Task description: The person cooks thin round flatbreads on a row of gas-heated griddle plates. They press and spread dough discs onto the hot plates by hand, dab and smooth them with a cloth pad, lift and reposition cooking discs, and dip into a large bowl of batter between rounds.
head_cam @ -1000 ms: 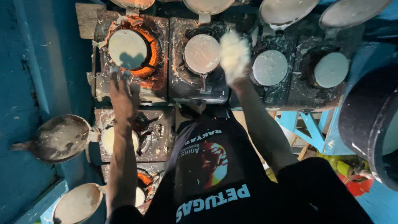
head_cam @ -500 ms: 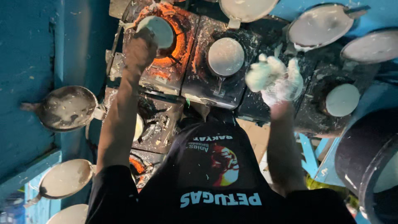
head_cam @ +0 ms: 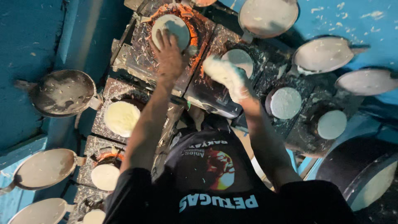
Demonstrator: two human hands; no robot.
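Blue wall, sooty stove [head_cam: 137,62]; left hand [head_cam: 170,54] fingertips on white disc [head_cam: 171,28].

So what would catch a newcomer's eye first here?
The glowing orange burner ring at top centre, where the left hand rests on a pale flat round. Just right of it, the batter-coated right hand hovers over the next burner's round. Lidded pans fan around.

Blue wall [head_cam: 29,41], white batter rounds [head_cam: 286,103], black shirt [head_cam: 207,182] w/ orange print.
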